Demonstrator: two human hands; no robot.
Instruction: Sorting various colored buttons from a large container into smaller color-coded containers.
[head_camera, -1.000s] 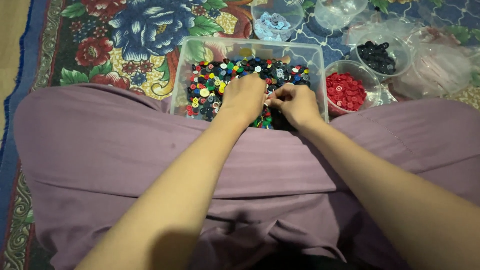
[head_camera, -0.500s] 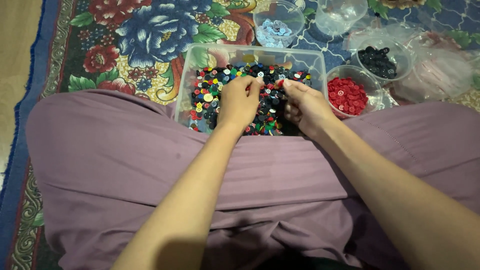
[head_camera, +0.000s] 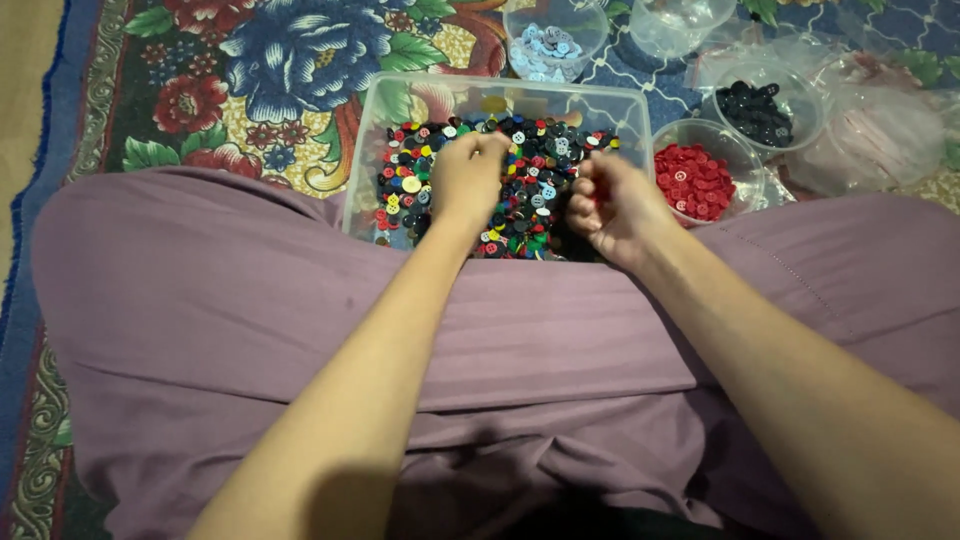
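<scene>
A clear plastic bin on the floor in front of my lap holds a heap of mixed coloured buttons. My left hand rests palm down in the heap with its fingertips curled among the buttons. My right hand hovers over the bin's right side, fingers closed into a loose fist; I cannot see what is inside it. A small clear cup of red buttons stands just right of the bin, close to my right hand.
Behind the bin stand a clear cup of pale blue buttons, an empty clear cup and a cup of black buttons. Crumpled clear plastic bags lie at the right. A floral rug covers the floor; my purple-clad legs fill the foreground.
My right hand has pulled back out of the heap toward the bin's right side and closed into a fist. My left hand has stayed in the buttons, shifting slightly.
</scene>
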